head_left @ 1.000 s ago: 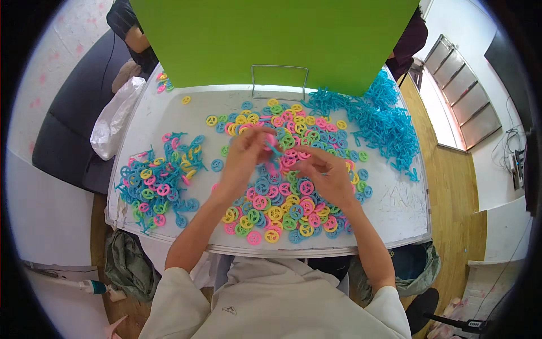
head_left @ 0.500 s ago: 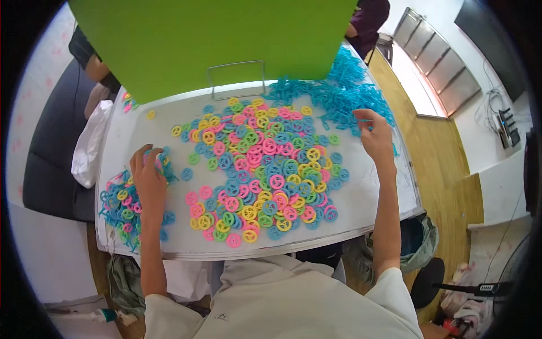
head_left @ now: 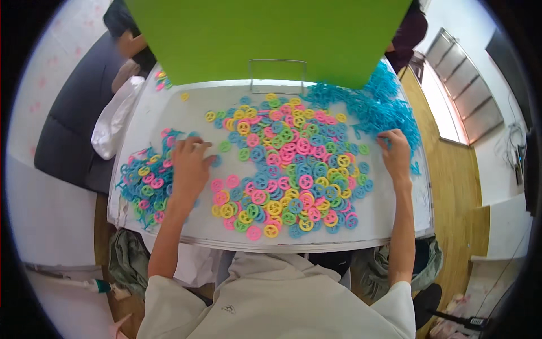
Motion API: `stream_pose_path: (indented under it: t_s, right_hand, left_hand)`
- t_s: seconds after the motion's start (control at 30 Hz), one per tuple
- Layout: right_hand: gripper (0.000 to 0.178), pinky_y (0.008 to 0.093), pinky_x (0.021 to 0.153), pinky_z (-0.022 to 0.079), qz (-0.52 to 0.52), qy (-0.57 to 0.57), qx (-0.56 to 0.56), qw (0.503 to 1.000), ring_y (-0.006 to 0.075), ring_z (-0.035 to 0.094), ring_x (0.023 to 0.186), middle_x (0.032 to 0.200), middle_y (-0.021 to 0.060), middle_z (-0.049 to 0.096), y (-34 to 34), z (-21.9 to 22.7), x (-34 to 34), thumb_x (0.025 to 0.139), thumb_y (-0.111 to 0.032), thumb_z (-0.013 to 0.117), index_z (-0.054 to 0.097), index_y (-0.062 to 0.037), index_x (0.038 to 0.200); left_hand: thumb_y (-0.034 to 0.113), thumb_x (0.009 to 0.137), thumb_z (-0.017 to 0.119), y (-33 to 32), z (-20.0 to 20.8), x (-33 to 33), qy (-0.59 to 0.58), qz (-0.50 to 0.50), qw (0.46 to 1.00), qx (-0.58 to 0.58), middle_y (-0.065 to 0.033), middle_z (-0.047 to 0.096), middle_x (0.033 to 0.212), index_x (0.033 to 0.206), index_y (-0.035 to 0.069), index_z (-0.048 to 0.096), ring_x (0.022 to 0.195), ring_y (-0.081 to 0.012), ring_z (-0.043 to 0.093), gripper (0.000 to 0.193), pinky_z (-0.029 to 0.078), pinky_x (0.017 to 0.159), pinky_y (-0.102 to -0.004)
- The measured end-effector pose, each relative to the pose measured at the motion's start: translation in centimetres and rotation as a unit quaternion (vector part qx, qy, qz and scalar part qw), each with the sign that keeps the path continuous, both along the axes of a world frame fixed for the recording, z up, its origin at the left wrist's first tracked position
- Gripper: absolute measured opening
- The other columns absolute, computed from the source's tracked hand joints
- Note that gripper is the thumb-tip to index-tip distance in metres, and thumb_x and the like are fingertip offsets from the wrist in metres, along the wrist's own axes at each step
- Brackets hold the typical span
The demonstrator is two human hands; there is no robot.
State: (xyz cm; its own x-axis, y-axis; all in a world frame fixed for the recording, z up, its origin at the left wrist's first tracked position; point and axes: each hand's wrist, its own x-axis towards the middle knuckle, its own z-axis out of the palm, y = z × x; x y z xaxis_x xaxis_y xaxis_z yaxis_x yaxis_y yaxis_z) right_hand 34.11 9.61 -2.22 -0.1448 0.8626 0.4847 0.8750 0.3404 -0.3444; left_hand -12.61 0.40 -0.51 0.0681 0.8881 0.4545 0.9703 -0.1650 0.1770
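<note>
My left hand (head_left: 191,163) hovers over the left side of the white table, fingers apart and stretched rightward. A single blue ring (head_left: 215,161) lies just by its fingertips. Under and beside its wrist is a heap of joined pieces (head_left: 148,183), blue sticks mixed with coloured rings. My right hand (head_left: 395,150) is at the near edge of a pile of blue plastic sticks (head_left: 384,110). Its thumb and fingers are curled together; whatever they pinch is too small to make out. Between the hands spreads a broad pile of pink, yellow, green and blue wheel-shaped rings (head_left: 288,169).
A tall green panel (head_left: 271,39) with a wire stand (head_left: 278,61) rises at the table's far side. Co-workers' arms (head_left: 131,44) show behind it. A white bag (head_left: 117,118) lies at the left edge; a fabric bag (head_left: 429,263) hangs below the right front edge.
My view has shifted, so the table sits farther right. My right hand has drawn back from the stick pile toward the rings. My left hand's fingers have swung rightward, off the joined pieces.
</note>
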Motion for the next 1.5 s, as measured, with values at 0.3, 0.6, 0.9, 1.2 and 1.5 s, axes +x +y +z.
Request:
stream_pose_path:
  t_s: [0.3,0.6,0.9,1.2,1.5]
  right_hand:
    - [0.023,0.0256,0.082,0.049,-0.049,0.383,-0.010,0.923,0.0134,0.061,0.093,0.104,0.0102,0.064,0.5,0.8,0.5,0.097,-0.019,0.054,0.052,0.0024,0.106]
    - [0.029,0.0266,0.079,0.047,-0.070,0.399,-0.028,0.914,0.0091,0.059,0.084,0.097,0.0074,0.068,0.7,2.1,1.5,0.097,-0.031,0.051,0.058,-0.0028,0.100]
    - [0.030,0.0228,0.074,0.047,-0.067,0.475,-0.055,0.876,0.0092,0.059,0.081,0.099,0.0057,0.067,0.5,5.2,1.2,0.097,-0.034,0.052,0.060,-0.0063,0.104]
    - [0.033,0.0263,0.077,0.049,0.157,0.617,-0.245,0.732,0.0103,0.058,0.089,0.098,0.0039,0.059,-2.8,5.6,-10.4,0.092,-0.020,0.061,0.055,-0.0021,0.119]
    - [0.029,0.0249,0.078,0.049,0.268,0.344,-0.239,0.867,0.0115,0.059,0.094,0.099,0.0050,0.064,-5.0,4.5,-16.6,0.074,0.006,0.072,0.065,-0.0001,0.102]
  left_hand:
    - [0.005,0.070,0.073,0.6,0.4,2.0,-0.085,-0.033,0.996,-0.008,-0.0059,0.059,0.078,0.084,0.004,0.060,0.074,-0.0259,0.056,0.018,0.041,0.069,-0.0377]
    - [0.001,0.074,0.072,1.7,3.8,8.1,-0.304,-0.119,0.944,-0.043,-0.0079,0.062,0.078,0.088,0.001,0.062,0.066,-0.0159,0.053,0.017,0.042,0.061,-0.0293]
    - [0.004,0.079,0.069,1.6,2.8,9.7,-0.352,-0.156,0.920,-0.074,-0.0049,0.062,0.077,0.090,0.002,0.064,0.066,-0.0121,0.053,0.012,0.042,0.059,-0.0271]
    - [0.017,0.091,0.062,1.1,4.5,10.6,-0.636,-0.184,0.709,-0.243,-0.0027,0.060,0.079,0.096,0.002,0.057,0.072,-0.0102,0.061,0.016,0.048,0.062,-0.0247]
    - [0.028,0.095,0.056,1.3,2.1,10.1,-0.731,-0.189,0.593,-0.281,0.0016,0.058,0.099,0.100,0.009,0.052,0.094,-0.0082,0.057,0.019,0.049,0.074,-0.0262]
